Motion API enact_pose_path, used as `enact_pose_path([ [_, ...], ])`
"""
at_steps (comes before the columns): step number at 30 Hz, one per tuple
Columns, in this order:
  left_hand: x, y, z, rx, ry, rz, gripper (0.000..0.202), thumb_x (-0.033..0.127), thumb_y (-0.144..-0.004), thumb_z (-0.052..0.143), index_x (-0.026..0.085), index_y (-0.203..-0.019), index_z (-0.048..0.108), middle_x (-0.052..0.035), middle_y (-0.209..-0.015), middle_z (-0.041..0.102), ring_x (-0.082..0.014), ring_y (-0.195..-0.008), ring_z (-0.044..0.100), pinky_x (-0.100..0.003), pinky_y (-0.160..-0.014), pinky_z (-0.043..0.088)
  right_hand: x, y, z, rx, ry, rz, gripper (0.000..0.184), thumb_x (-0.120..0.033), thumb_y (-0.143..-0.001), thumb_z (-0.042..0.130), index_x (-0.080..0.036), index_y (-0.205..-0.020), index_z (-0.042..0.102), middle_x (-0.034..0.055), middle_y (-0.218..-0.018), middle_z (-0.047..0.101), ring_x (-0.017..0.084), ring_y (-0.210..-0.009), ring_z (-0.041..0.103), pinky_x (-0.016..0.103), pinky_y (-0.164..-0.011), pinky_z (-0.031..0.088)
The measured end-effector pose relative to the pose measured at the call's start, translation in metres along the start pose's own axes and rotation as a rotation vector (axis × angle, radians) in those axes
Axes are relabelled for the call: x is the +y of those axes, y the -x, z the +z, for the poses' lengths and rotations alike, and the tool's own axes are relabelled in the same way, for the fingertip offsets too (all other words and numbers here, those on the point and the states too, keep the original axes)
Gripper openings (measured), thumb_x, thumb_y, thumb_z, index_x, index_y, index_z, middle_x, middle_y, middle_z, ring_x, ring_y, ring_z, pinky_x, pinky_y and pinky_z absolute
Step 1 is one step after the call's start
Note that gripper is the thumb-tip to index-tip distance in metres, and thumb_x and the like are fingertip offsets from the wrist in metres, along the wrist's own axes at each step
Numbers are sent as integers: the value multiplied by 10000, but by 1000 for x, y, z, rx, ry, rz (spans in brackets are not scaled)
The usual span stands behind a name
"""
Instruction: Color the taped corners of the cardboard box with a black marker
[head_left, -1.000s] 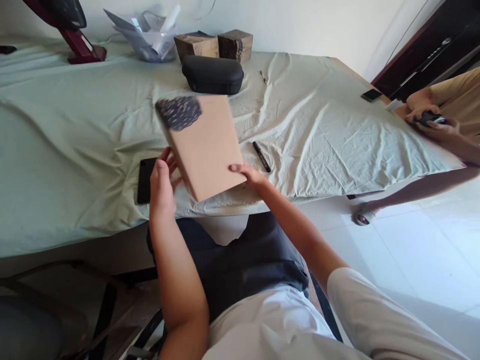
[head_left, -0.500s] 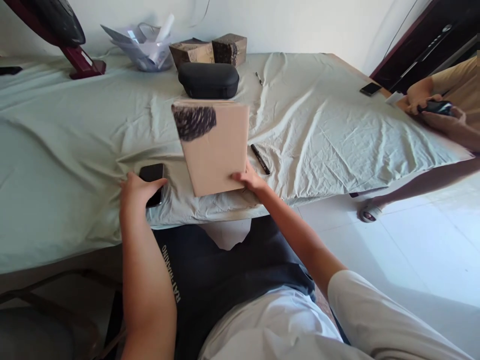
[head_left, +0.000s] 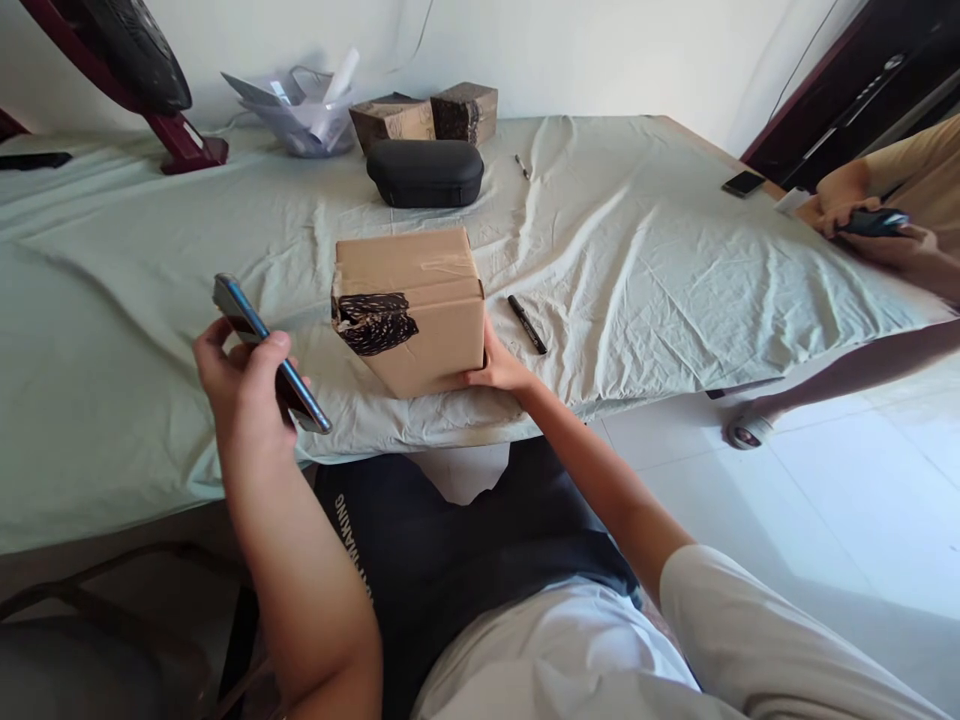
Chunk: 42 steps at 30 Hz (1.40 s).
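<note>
My left hand is closed around a smartphone, lifted off the cloth and turned on edge, thumb on its near side. A brown cardboard box with black marker scribble on its left corner is gripped low at its right side by my right hand. That thumb lies along the box's bottom front edge; the other fingers are mostly hidden behind it. Just right of the box lies a black marker pen.
A black zip case, two scribbled boxes, a clear plastic basket and a dark red stand line the back of the cloth-covered table. At right, another person's hands hold a dark device near a phone.
My left hand has picked the smartphone up from the cloth and tilted it on edge. The box has tipped toward me, so its top face shows now. The right hand keeps its hold.
</note>
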<state>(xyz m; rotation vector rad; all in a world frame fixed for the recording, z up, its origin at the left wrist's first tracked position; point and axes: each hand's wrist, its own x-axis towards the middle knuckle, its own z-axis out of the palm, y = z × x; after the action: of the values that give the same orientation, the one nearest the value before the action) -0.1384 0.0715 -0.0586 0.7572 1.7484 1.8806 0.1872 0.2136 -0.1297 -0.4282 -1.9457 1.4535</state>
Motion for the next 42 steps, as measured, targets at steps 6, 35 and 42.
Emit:
enact_pose_path([
  [6, 47, 66, 33, 25, 47, 363, 869, 386, -504, 734, 277, -1324, 467, 13, -1025, 522, -126, -741, 478, -266, -638, 395, 8, 5, 0, 94, -87, 5, 1628, -727, -649, 939, -226, -1814, -83, 191, -1893, 157, 422, -1738, 244, 553, -1418, 242],
  [35, 57, 89, 42, -146, -2, 606, 969, 457, -519, 880, 293, -1385, 477, -33, -1203, 569, -146, -823, 521, -278, -671, 416, -16, 11, 3, 111, -202, 96, 1468, -534, -655, 946, -295, -1808, 68, 116, -1868, 245, 370, -1717, 283, 522, -1411, 275],
  [42, 42, 83, 42, -186, -32, 554, 964, 396, -579, 896, 289, -1437, 471, -99, -1449, 622, -280, -1247, 664, -424, -958, 583, -18, 11, 4, 136, -164, 150, 1423, -570, -618, 938, -335, -1781, 153, 85, -1866, 243, 386, -1698, 281, 527, -1416, 255],
])
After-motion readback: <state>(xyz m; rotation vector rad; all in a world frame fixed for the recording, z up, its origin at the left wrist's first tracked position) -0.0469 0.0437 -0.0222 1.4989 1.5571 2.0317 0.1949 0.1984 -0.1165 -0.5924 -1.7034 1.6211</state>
